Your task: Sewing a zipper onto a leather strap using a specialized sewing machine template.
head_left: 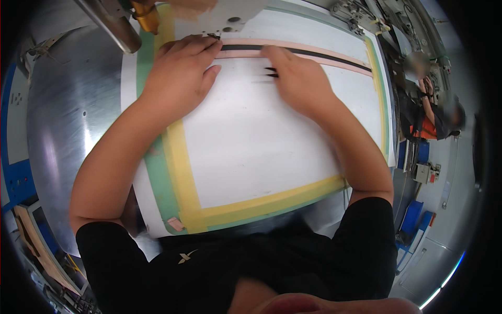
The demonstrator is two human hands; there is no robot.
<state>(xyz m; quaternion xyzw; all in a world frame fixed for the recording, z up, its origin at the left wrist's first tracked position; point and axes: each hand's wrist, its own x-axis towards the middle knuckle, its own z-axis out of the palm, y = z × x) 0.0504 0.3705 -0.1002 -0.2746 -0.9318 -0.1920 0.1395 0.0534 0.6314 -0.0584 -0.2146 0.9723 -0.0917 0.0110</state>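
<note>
A black strip (327,55) edged with a pink band (355,67) runs across the white sheet (251,146) at its far side. My left hand (178,78) lies with its fingers stretched forward over the left end of the strip, thumb apart, close to a small dark metal part (214,36). My right hand (303,81) is closed round a small dark tool with two pointed tips (271,72); the rest of it is hidden in the palm. That hand's forefinger touches or hovers just over the strip; I cannot tell which.
Yellow tape (251,205) and green tape (159,180) border the sheet. Over its far left stand a metal column (112,26), a brass-coloured part (146,18) and a grey machine plate (235,10). A metal tabletop (78,131) lies left. Another person (431,112) is at far right.
</note>
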